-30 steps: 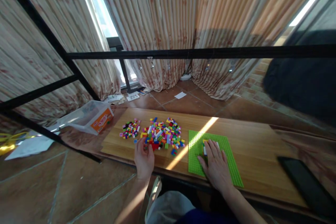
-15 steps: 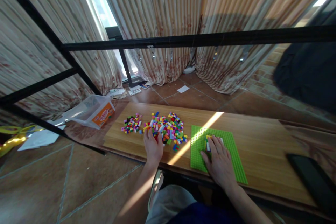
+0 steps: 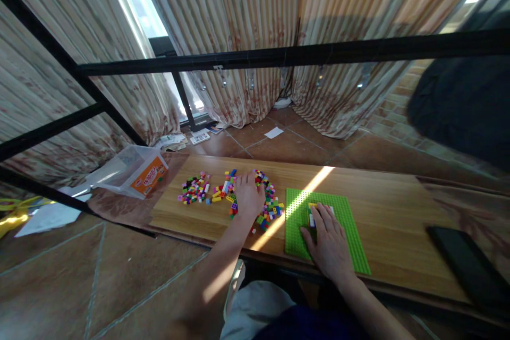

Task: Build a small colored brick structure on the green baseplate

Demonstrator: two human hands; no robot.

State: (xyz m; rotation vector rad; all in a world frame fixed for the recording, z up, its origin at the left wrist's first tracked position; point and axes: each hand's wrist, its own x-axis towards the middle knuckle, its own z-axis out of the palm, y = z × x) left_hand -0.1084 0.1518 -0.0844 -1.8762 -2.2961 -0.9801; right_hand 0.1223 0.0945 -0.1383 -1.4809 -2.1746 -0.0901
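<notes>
My left hand (image 3: pixel 248 197) reaches into the larger heap of small toy bricks (image 3: pixel 274 206), its thumb apart from its bent fingers. The fingertips touch bricks there, and the hand covers the heap's middle. I see nothing held in it. On the green baseplate (image 3: pixel 295 234) lies my right hand (image 3: pixel 330 239), fingers stretched out flat. Under those fingers sits a low build of white and yellow bricks (image 3: pixel 312 218), mostly hidden by the hand.
A smaller brick heap (image 3: pixel 194 189) lies left on the wooden board (image 3: pixel 392 218). Beyond it stands a clear plastic tub (image 3: pixel 133 170) with an orange label. A dark phone-like slab (image 3: pixel 464 263) lies at the right. A black metal rail (image 3: pixel 295 56) crosses behind.
My left hand has moved right and farther into the larger heap, from its near left edge to its middle. My right hand stays on the build. The view has shifted slightly.
</notes>
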